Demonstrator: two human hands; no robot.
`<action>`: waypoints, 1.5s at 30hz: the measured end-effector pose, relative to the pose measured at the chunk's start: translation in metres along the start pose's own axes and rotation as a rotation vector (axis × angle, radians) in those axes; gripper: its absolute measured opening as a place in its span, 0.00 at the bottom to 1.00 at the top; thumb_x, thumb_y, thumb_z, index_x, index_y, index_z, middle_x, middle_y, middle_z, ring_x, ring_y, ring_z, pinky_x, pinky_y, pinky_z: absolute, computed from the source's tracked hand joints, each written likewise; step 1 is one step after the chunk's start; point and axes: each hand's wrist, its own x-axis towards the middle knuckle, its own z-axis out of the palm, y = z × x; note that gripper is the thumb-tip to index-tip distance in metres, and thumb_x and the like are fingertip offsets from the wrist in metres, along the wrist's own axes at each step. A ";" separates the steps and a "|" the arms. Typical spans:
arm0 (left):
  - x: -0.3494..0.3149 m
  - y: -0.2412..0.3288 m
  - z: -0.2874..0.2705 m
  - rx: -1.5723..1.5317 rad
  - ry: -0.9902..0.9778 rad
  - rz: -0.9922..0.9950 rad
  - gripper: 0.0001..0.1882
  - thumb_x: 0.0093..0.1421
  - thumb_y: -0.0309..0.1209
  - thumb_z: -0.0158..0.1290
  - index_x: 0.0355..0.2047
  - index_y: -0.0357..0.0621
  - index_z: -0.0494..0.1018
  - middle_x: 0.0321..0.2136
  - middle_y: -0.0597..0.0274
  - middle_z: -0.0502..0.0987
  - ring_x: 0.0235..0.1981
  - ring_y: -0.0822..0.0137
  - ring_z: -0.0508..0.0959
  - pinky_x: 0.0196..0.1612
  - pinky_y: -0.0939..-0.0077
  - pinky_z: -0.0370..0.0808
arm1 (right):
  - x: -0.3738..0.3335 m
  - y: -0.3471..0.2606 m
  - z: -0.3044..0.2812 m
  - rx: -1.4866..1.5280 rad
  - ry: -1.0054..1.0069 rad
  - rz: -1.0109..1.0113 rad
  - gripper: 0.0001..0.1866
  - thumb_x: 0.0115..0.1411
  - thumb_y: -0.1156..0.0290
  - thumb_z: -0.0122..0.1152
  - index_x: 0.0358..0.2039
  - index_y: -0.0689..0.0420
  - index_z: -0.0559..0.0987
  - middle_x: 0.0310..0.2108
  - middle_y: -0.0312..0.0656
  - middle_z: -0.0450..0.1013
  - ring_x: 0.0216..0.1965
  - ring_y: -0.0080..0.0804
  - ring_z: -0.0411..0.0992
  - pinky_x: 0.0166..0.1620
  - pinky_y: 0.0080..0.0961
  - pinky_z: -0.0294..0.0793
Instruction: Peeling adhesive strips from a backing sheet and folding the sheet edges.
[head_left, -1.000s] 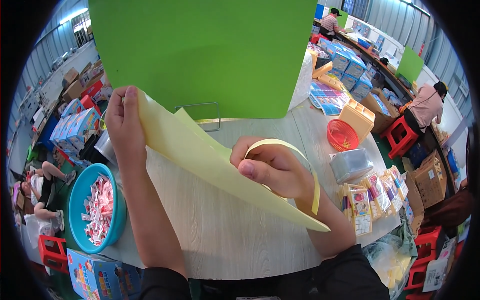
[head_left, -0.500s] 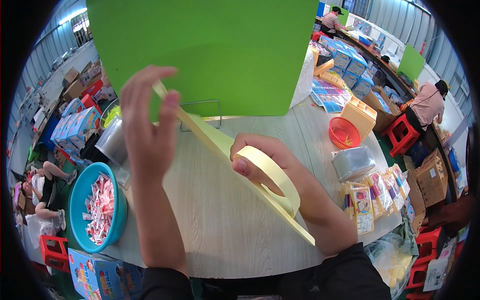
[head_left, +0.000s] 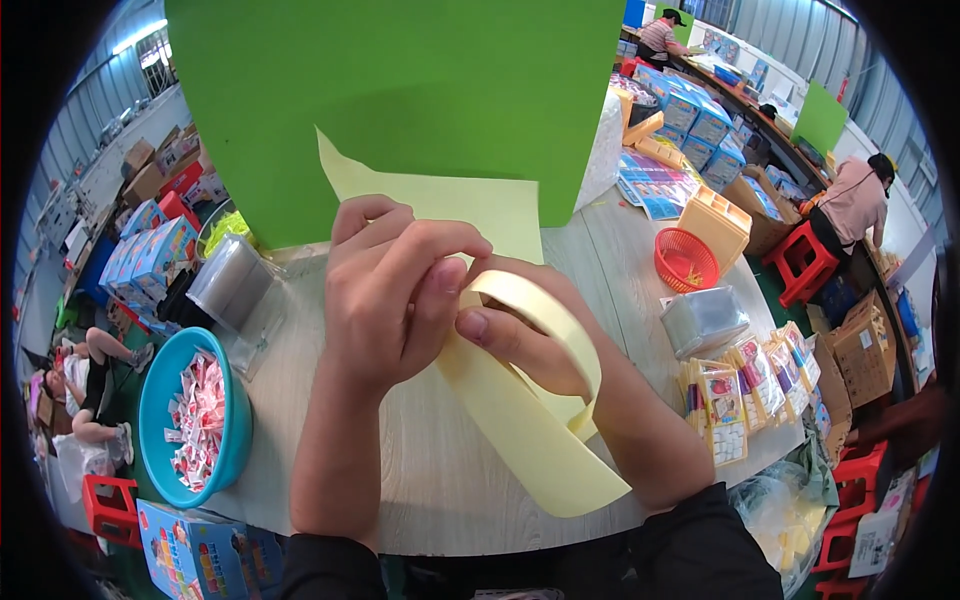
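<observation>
A pale yellow sheet (head_left: pixel 530 440), thin and bendy, hangs slantwise over the middle of the table, its far end curling up before the green board. My right hand (head_left: pixel 530 340) grips it, with the thumb through a pale yellow ring-like band (head_left: pixel 545 315) that lies against the sheet. Whether band and sheet are one piece I cannot tell. My left hand (head_left: pixel 385 290) is closed beside the band, thumb and forefinger pinched together in front of the sheet. What its fingertips hold, if anything, is hidden.
The green board (head_left: pixel 400 90) stands at the table's back. A blue basin (head_left: pixel 245 420) of small wrapped packets is at left. On the right are a red basket (head_left: pixel 688 262), a clear plastic box (head_left: pixel 705 322) and several bagged sets (head_left: pixel 725 410). People sit farther off.
My left hand has come from the sheet's far end toward my right hand, and its fingers have closed. The sheet has turned from nearly edge-on to show its broad face.
</observation>
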 end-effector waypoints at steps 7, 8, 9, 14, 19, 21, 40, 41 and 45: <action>-0.003 -0.005 0.000 0.035 0.026 0.010 0.10 0.60 0.29 0.51 0.21 0.45 0.72 0.13 0.66 0.68 0.15 0.65 0.66 0.36 0.70 0.65 | -0.001 0.003 -0.001 -0.014 0.056 -0.126 0.11 0.66 0.66 0.57 0.32 0.59 0.71 0.25 0.33 0.71 0.27 0.15 0.67 0.30 0.18 0.68; -0.003 -0.005 0.000 0.035 0.030 0.012 0.11 0.60 0.29 0.51 0.20 0.45 0.71 0.13 0.66 0.67 0.15 0.65 0.65 0.36 0.70 0.65 | -0.001 0.002 -0.001 -0.039 0.057 -0.168 0.11 0.66 0.65 0.58 0.32 0.59 0.72 0.25 0.33 0.71 0.27 0.16 0.67 0.30 0.19 0.68; -0.003 -0.006 0.000 0.036 0.029 0.012 0.11 0.60 0.29 0.51 0.20 0.45 0.71 0.13 0.66 0.67 0.15 0.65 0.65 0.36 0.70 0.65 | 0.000 -0.001 -0.001 -0.038 0.056 -0.168 0.11 0.66 0.65 0.58 0.32 0.59 0.72 0.25 0.33 0.71 0.27 0.16 0.67 0.30 0.19 0.68; -0.002 -0.007 -0.004 0.089 -0.014 0.009 0.15 0.59 0.31 0.53 0.15 0.44 0.68 0.11 0.64 0.65 0.14 0.63 0.64 0.35 0.69 0.65 | 0.003 -0.002 -0.010 0.171 -0.146 0.110 0.12 0.64 0.63 0.60 0.30 0.57 0.71 0.26 0.32 0.68 0.25 0.15 0.64 0.27 0.15 0.63; -0.001 -0.006 -0.006 0.102 -0.032 0.040 0.17 0.56 0.31 0.55 0.12 0.44 0.67 0.10 0.64 0.64 0.14 0.63 0.63 0.34 0.70 0.65 | 0.004 0.004 -0.009 0.224 -0.196 0.143 0.13 0.66 0.61 0.58 0.32 0.57 0.73 0.22 0.32 0.67 0.23 0.17 0.62 0.27 0.17 0.62; -0.002 -0.006 -0.006 0.105 -0.037 0.052 0.17 0.55 0.31 0.56 0.12 0.44 0.67 0.10 0.64 0.64 0.14 0.63 0.63 0.34 0.70 0.64 | 0.004 0.005 -0.004 0.287 -0.120 0.114 0.11 0.66 0.63 0.58 0.31 0.58 0.73 0.22 0.31 0.67 0.22 0.16 0.62 0.26 0.17 0.62; 0.002 -0.003 -0.010 0.076 -0.048 0.017 0.15 0.53 0.28 0.56 0.11 0.44 0.67 0.10 0.64 0.65 0.15 0.64 0.64 0.34 0.70 0.66 | -0.001 -0.006 -0.002 0.191 -0.118 0.028 0.15 0.64 0.62 0.60 0.25 0.58 0.71 0.20 0.30 0.67 0.22 0.17 0.62 0.26 0.18 0.59; 0.001 -0.003 -0.010 0.074 -0.042 0.013 0.16 0.54 0.28 0.56 0.11 0.44 0.67 0.10 0.64 0.65 0.15 0.63 0.64 0.34 0.70 0.66 | 0.001 -0.004 -0.006 0.153 -0.151 -0.020 0.15 0.63 0.64 0.61 0.24 0.59 0.71 0.20 0.30 0.66 0.22 0.17 0.62 0.26 0.19 0.59; 0.001 -0.007 -0.012 0.076 -0.012 0.016 0.16 0.54 0.28 0.56 0.12 0.43 0.67 0.10 0.64 0.65 0.15 0.63 0.65 0.34 0.70 0.66 | -0.001 -0.002 -0.001 -0.008 -0.063 -0.124 0.15 0.63 0.65 0.61 0.24 0.58 0.71 0.20 0.33 0.66 0.22 0.20 0.64 0.25 0.20 0.60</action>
